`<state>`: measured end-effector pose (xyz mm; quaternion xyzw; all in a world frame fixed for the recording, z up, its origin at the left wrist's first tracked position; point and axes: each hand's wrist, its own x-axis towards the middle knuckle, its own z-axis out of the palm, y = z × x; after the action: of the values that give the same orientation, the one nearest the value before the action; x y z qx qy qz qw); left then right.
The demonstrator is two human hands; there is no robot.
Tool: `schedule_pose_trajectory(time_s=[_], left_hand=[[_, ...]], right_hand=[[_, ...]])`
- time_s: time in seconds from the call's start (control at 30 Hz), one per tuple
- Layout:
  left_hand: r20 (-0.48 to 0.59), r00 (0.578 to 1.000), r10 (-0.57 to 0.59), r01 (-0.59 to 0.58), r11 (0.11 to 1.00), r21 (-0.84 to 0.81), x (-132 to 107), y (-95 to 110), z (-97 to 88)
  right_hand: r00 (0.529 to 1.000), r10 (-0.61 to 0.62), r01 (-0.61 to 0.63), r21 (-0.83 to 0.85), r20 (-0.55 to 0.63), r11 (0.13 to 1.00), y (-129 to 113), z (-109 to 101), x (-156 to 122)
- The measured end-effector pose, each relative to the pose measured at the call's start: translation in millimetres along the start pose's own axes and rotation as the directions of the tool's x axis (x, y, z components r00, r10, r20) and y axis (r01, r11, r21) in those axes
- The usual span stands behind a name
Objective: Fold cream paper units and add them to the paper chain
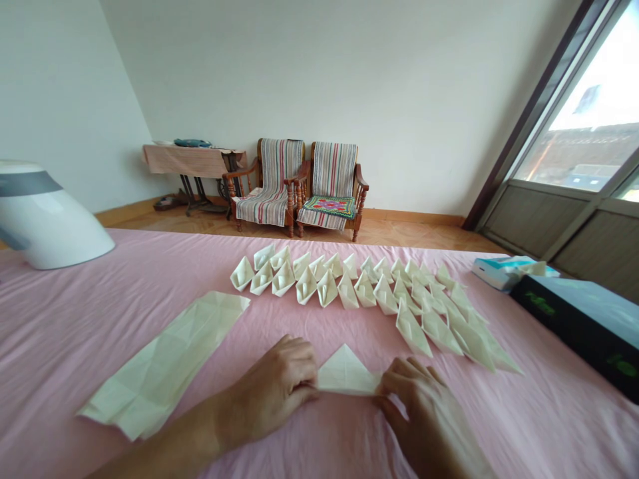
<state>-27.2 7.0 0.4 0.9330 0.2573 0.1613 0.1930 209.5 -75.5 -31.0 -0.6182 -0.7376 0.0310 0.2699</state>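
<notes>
Between my two hands a pale cream sheet of folded paper (346, 370) lies on the pink cloth, its peak pointing away from me. My left hand (283, 376) pinches its left corner, fingers curled, thumb along the near edge. At the right corner, my right hand (418, 399) grips the paper between thumb and bent fingers. Just beyond stand several folded paper boats (327, 289) in rows, with larger ones toward the right. To the left of my left hand lies a stack of creased, partly unfolded paper sheets (170, 356).
A white and grey kettle-like vessel (64, 223) stands at the far left of the pink cloth (164, 259). On the right are a tissue packet (514, 268) and a black box (574, 319). Two wooden chairs (332, 174) and a covered sewing table (187, 159) stand by the wall.
</notes>
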Motion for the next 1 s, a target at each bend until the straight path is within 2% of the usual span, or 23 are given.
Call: schedule_pose_trajectory(time_s=[0.17, 0.27, 0.6, 0.77, 1.0], left_hand=[[0.005, 0.975, -0.221, 0.218, 0.961, -0.170, 3, -6, 0.4], [0.015, 0.959, -0.282, 0.279, 0.940, -0.196, 3, -7, 1.6], [-0.013, 0.932, -0.362, 0.359, 0.927, -0.112, 5, -3, 3.1], [-0.017, 0.920, -0.390, 0.388, 0.919, -0.071, 7, 0, 3.2], [-0.064, 0.927, -0.370, 0.369, 0.929, -0.022, 6, 2, 7.1]], right_hand=[[0.993, 0.088, -0.091, 0.032, 0.078, 0.995, 7, 2, 2], [0.984, 0.137, -0.144, 0.061, 0.110, 0.988, 7, 1, 5], [0.970, 0.222, -0.226, 0.027, 0.101, 0.974, 9, 8, 11], [0.974, 0.214, -0.216, 0.010, 0.075, 0.976, 13, 11, 11], [0.979, 0.197, -0.198, 0.015, 0.055, 0.980, 14, 13, 11]])
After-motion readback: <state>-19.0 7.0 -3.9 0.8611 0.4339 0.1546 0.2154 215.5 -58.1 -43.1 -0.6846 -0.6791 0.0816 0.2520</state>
